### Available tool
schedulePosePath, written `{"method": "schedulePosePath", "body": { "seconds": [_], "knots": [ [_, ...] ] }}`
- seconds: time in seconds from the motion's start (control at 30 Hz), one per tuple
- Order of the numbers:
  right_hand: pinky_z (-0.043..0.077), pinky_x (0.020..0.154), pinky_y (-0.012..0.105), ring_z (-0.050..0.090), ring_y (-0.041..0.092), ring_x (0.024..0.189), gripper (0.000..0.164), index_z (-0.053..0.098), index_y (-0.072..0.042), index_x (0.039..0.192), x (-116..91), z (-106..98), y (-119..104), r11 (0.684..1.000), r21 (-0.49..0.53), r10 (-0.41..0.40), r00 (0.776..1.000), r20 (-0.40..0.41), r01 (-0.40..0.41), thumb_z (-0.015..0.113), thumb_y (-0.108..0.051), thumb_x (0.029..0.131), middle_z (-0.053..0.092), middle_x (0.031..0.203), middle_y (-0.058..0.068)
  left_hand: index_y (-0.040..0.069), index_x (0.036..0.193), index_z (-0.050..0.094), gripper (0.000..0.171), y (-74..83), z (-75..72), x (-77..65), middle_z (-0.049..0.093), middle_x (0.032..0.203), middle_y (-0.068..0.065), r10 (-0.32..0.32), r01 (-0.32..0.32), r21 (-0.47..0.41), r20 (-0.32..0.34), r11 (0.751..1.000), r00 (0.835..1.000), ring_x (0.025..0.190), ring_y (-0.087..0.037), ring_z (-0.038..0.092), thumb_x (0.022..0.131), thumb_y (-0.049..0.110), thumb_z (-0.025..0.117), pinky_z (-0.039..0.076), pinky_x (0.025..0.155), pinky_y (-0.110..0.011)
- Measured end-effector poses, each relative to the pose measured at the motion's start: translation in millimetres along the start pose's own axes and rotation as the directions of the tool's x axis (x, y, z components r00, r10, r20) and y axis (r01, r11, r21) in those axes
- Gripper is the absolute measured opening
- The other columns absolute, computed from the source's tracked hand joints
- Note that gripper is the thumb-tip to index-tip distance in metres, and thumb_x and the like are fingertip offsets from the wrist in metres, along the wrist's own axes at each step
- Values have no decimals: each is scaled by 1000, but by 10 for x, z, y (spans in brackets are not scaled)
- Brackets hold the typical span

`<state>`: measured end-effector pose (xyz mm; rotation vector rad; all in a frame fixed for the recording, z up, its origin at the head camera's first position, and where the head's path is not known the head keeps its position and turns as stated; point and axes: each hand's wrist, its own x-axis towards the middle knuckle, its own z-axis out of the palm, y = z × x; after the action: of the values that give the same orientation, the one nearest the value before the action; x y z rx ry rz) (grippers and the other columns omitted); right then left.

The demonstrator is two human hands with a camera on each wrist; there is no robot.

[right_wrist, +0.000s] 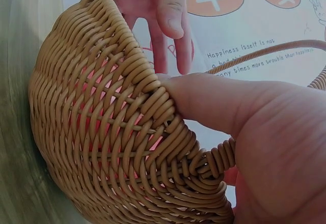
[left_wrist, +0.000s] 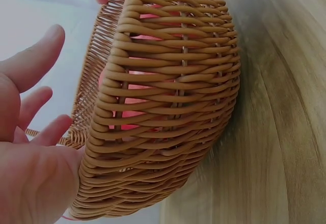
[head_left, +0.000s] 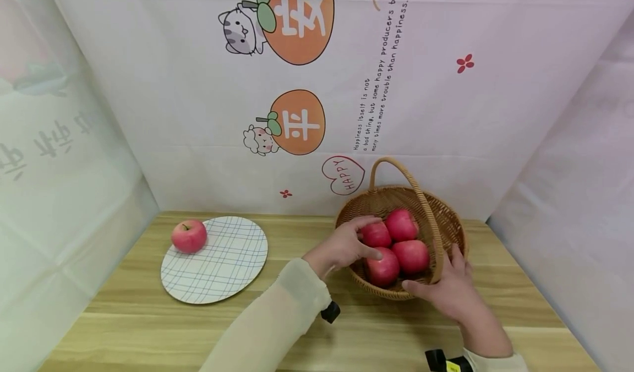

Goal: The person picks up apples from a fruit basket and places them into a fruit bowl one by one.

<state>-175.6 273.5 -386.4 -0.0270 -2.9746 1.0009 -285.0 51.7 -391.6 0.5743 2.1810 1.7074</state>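
Observation:
A brown wicker basket with an arched handle stands at the back right of the table, holding several red apples. My left hand reaches over the basket's left rim, its thumb and fingers spread above the apples on that side. In the left wrist view the left hand shows no apple in its grasp. My right hand grips the basket by the handle's near base, with the thumb over the rim in the right wrist view.
A round white plate with a blue grid pattern lies on the left of the wooden table. One red apple sits at its upper left edge. Printed white cloth hangs behind the table and at both sides.

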Motion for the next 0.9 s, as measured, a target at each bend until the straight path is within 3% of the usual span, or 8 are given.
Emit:
{"method": "schedulePosePath", "body": {
  "seconds": [0.17,0.23,0.37,0.43,0.57,0.73,0.9],
  "knots": [
    [15,92,86,-11,72,129,123,7,8,155,2,6,-11,1000,-8,-4,1000,-8,4,83,-49,77,-15,151,43,35,136,61,78,-15,-6,8,56,131,-6,-56,58,-42,45,997,997,86,-20,57,72,-1,88,51,66,-29],
    [15,92,86,-11,71,129,123,6,8,155,1,9,-17,1000,-10,-2,1000,-4,2,83,-50,78,-15,151,42,31,138,60,79,-21,-12,11,55,132,-3,-73,76,-50,70,996,995,76,-17,54,72,-3,87,48,61,-29],
    [16,92,86,-13,71,129,124,5,8,155,-5,24,-24,1000,-14,-11,1000,-1,11,82,-50,78,-16,151,42,24,141,59,78,-27,-21,23,50,138,10,-74,74,0,100,997,992,83,-17,55,73,-3,86,47,60,-27],
    [16,92,86,-13,71,129,124,5,7,155,-8,34,-23,1000,-12,-21,1000,-8,21,83,-49,77,-16,151,43,23,141,59,77,-29,-18,34,50,138,12,-67,64,31,110,998,992,92,-17,54,74,-1,86,48,61,-26],
    [16,90,87,-15,70,129,125,2,3,157,-10,45,-22,1000,-6,-29,999,-14,29,84,-48,77,-17,151,41,26,142,58,76,-39,-7,55,52,137,12,-75,65,77,137,995,988,94,-18,52,75,3,86,50,65,-28],
    [14,90,87,-17,69,130,126,0,1,158,-8,53,-29,999,-24,-42,999,-15,41,84,-48,77,-18,153,38,29,141,59,73,-73,-1,57,50,139,13,-121,110,71,177,991,977,105,-18,54,77,5,85,56,76,-41],
    [13,90,87,-19,68,131,125,0,1,158,-3,53,-41,998,-30,-63,998,-19,63,83,-47,78,-20,154,36,25,139,61,69,-95,11,42,47,141,11,-130,125,35,221,991,967,107,-18,56,79,3,83,57,79,-44]
  ]
}}
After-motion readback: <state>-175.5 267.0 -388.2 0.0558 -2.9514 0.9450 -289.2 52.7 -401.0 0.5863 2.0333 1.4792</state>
